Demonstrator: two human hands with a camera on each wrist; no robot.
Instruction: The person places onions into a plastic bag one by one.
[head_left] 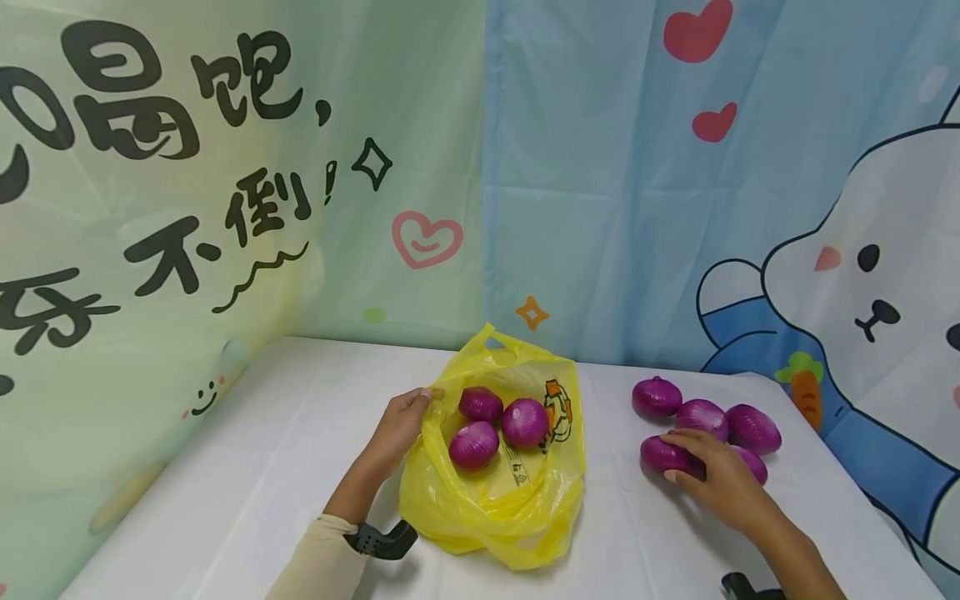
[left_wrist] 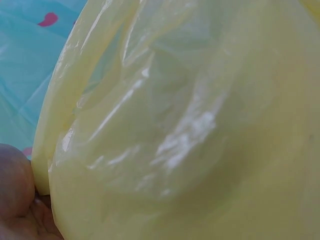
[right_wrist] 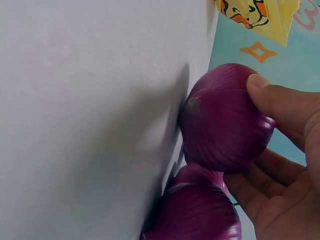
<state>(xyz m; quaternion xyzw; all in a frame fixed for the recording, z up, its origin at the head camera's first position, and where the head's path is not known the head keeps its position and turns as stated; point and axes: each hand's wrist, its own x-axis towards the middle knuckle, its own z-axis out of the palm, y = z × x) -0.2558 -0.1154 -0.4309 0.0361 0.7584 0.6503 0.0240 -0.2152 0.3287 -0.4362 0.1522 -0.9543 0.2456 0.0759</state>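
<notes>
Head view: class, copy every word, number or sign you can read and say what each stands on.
"喝饱," – on the yellow-green backdrop, upper line.
"不倒!" – same backdrop, lower line; the lettering left of it runs off the picture's edge, not safely readable.
Yellow plastic bag – fine black print, too small to read.
No numbers can be made out.

Left forearm (head_left: 352, 493) angled toward one o'clock — left hand (head_left: 403, 423) pinching with its fingertips (head_left: 424, 396). Right forearm (head_left: 795, 550) angled toward ten o'clock — right hand (head_left: 716, 477) gripping from above, thumb (right_wrist: 277, 100) held apart from its curved fingers (right_wrist: 245, 195).
</notes>
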